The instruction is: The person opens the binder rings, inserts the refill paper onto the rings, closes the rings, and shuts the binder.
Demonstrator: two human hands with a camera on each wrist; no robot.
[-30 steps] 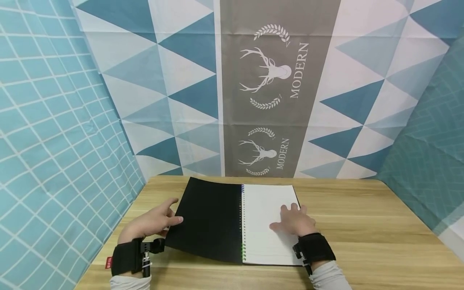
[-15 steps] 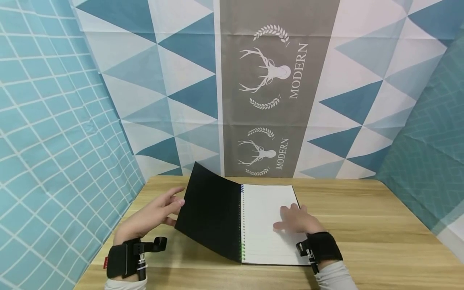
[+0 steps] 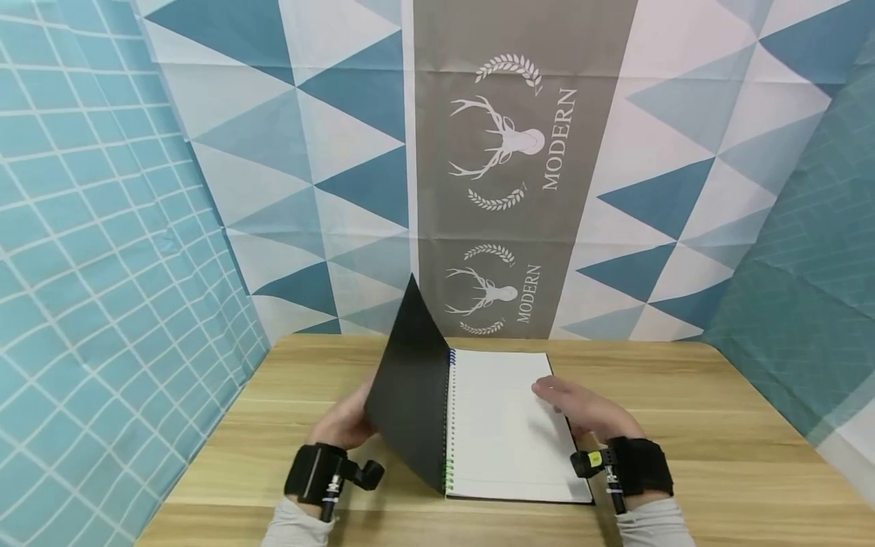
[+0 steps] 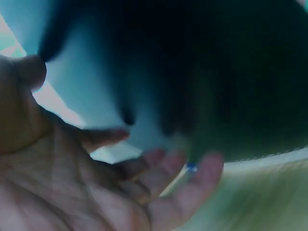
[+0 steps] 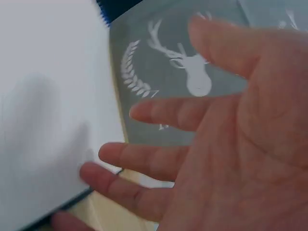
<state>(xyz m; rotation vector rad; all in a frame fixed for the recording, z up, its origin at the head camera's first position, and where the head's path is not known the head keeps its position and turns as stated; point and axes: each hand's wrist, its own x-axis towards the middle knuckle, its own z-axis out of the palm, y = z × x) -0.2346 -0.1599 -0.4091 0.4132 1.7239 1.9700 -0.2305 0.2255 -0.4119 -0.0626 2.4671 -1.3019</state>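
A spiral notebook (image 3: 506, 425) lies open on the table, its white lined page facing up on the right. Its black cover (image 3: 413, 387) stands steeply raised on the left of the coil. Behind that cover is my left hand (image 3: 347, 422), palm toward it with fingers extended; the head view hides the fingertips. In the left wrist view, the fingers (image 4: 185, 192) are spread against or close to the cover's shiny outer side. My right hand (image 3: 588, 410) hovers at the page's right edge, and its fingers (image 5: 144, 159) look straight and apart, holding nothing.
The wooden table (image 3: 718, 425) extends to both sides of the notebook. A patterned cloth (image 3: 369, 190) with deer prints hangs at the table's back edge. A blue checked cloth (image 3: 102, 266) borders the left side, a teal one (image 3: 807, 319) the right.
The black cover has swung up from nearly flat toward the right, my left hand moving right behind it. My right hand has lifted off the page and turned at its right edge.
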